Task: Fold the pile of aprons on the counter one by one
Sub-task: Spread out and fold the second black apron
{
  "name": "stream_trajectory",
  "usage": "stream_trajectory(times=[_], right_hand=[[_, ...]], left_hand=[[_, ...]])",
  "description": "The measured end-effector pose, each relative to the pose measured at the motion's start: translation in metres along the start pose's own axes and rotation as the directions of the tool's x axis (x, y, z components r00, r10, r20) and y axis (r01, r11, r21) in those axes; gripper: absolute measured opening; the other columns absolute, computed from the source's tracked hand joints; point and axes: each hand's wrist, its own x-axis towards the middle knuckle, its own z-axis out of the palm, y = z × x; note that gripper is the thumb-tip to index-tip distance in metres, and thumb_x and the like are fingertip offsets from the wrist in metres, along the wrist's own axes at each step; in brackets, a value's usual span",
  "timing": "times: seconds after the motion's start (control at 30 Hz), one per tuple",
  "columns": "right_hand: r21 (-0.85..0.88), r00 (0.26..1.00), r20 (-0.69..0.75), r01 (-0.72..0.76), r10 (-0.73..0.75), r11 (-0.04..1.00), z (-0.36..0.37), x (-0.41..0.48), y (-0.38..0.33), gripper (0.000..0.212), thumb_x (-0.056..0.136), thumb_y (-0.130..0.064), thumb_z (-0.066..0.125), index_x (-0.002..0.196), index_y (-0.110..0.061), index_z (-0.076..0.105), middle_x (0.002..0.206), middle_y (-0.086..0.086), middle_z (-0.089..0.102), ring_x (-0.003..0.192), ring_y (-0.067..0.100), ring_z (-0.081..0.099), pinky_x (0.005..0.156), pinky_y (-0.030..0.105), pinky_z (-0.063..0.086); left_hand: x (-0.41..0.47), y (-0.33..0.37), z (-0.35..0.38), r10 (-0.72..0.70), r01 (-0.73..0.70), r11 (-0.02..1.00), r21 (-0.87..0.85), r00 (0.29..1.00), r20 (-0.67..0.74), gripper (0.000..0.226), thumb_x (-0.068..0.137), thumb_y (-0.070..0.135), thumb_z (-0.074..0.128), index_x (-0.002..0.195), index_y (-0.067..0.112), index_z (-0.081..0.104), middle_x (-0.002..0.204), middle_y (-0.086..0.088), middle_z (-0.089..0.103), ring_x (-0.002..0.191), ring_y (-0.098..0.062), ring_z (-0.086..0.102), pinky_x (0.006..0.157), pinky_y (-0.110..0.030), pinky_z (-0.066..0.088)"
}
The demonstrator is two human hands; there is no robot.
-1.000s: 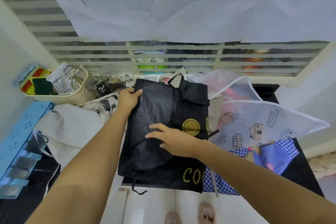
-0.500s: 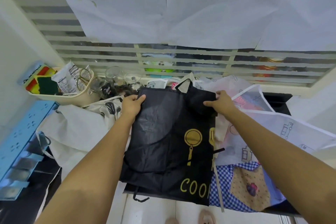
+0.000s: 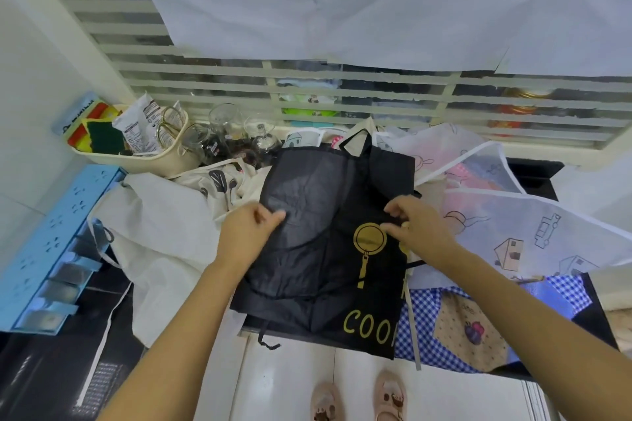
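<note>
Looking down, we see a black apron (image 3: 318,249) with gold print lying on the counter (image 3: 533,169) atop a pile of other aprons (image 3: 533,225), its lower edge hanging over the front. Our left hand (image 3: 246,236) pinches its left edge; our right hand (image 3: 420,229) pinches its right edge, both level with the apron's middle.

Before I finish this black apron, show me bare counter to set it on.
Little: a dark strip behind the printed white apron, far right, and dark surface in front of the blue rack, left. Aprons cover everything between; glasses and a basket crowd the back left.
</note>
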Motion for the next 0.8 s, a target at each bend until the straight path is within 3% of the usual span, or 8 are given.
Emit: stream_trajectory(times=[0.07,0.2,0.3,0.43,0.6,0.67,0.77,0.8], right_hand=[[-0.051,0.992,0.112,-0.059,0.064,0.997,0.008,-0.018,0.000,0.052,0.080,-0.037,0.073,0.124,-0.019,0.052,0.115,-0.003,0.054,0.108,0.013,0.050,0.094,0.029,0.043],[-0.248,0.946,0.267,-0.115,0.182,0.962,0.026,-0.038,0.001,0.079,0.075,-0.048,0.074,0.139,-0.025,0.034,0.136,-0.001,0.041,0.125,0.018,0.039,0.104,0.035,0.036],[-0.383,0.948,0.268,-0.059,0.172,0.922,0.035,-0.043,-0.001,0.070,0.078,-0.047,0.070,0.135,-0.025,0.036,0.133,-0.001,0.041,0.126,0.020,0.036,0.105,0.036,0.032],[-0.360,0.977,0.179,-0.045,0.116,0.932,0.038,-0.041,-0.002,0.046,0.087,-0.035,0.064,0.127,-0.022,0.046,0.127,0.001,0.045,0.121,0.019,0.041,0.100,0.033,0.037],[-0.123,0.987,-0.118,-0.120,0.106,0.985,0.026,-0.024,0.000,0.050,0.084,-0.011,0.068,0.130,-0.010,0.047,0.129,0.011,0.044,0.118,0.026,0.042,0.099,0.035,0.037],[-0.147,0.984,-0.121,-0.151,0.134,0.978,0.019,-0.010,0.004,0.054,0.084,-0.009,0.068,0.133,-0.008,0.045,0.132,0.014,0.043,0.119,0.029,0.041,0.099,0.037,0.037],[-0.225,0.982,-0.027,-0.189,0.188,0.956,0.012,0.010,0.013,0.056,0.085,-0.014,0.069,0.135,-0.007,0.045,0.132,0.016,0.043,0.122,0.032,0.039,0.102,0.039,0.036],[-0.255,0.981,-0.003,-0.187,0.193,0.949,0.010,0.015,0.016,0.052,0.085,-0.015,0.069,0.132,-0.007,0.049,0.130,0.016,0.044,0.121,0.031,0.040,0.101,0.039,0.037]], left_hand=[[-0.031,-0.015,0.002,0.021,-0.047,0.992,0.114,0.975,0.223,0.028,0.073,0.036,0.081,0.078,0.016,0.063,0.068,0.006,0.058,0.063,-0.010,0.055,0.061,-0.025,0.042],[-0.066,-0.045,0.025,0.126,-0.340,0.897,0.283,0.810,0.573,0.048,0.073,0.031,0.081,0.115,0.021,0.061,0.107,0.005,0.054,0.091,-0.008,0.052,0.083,-0.022,0.043],[-0.075,-0.057,0.044,0.137,-0.411,0.832,0.371,0.802,0.582,0.041,0.082,0.025,0.072,0.120,0.017,0.058,0.113,0.000,0.056,0.108,-0.015,0.051,0.086,-0.019,0.038],[-0.080,-0.064,0.053,0.134,-0.427,0.796,0.429,0.815,0.563,0.015,0.089,0.022,0.064,0.102,0.014,0.066,0.102,-0.003,0.061,0.100,-0.017,0.053,0.087,-0.023,0.042],[-0.083,-0.050,0.026,-0.020,0.051,0.986,-0.159,0.982,0.189,0.016,0.087,0.011,0.068,0.074,0.018,0.061,0.070,0.009,0.060,0.061,0.001,0.052,0.065,-0.011,0.041],[-0.076,-0.044,0.006,-0.245,0.218,0.838,-0.500,0.969,0.011,0.017,0.091,0.011,0.061,0.075,0.014,0.060,0.062,0.009,0.059,0.052,0.001,0.050,0.056,-0.014,0.041],[-0.064,-0.048,-0.027,-0.597,0.194,0.433,-0.880,0.793,-0.119,0.021,0.097,0.009,0.048,0.077,0.013,0.053,0.061,0.005,0.060,0.052,-0.005,0.053,0.051,-0.016,0.043],[-0.063,-0.053,-0.034,-0.660,0.160,0.390,-0.907,0.735,-0.154,0.019,0.097,0.008,0.047,0.079,0.013,0.053,0.067,0.003,0.059,0.059,-0.008,0.054,0.057,-0.018,0.046]])
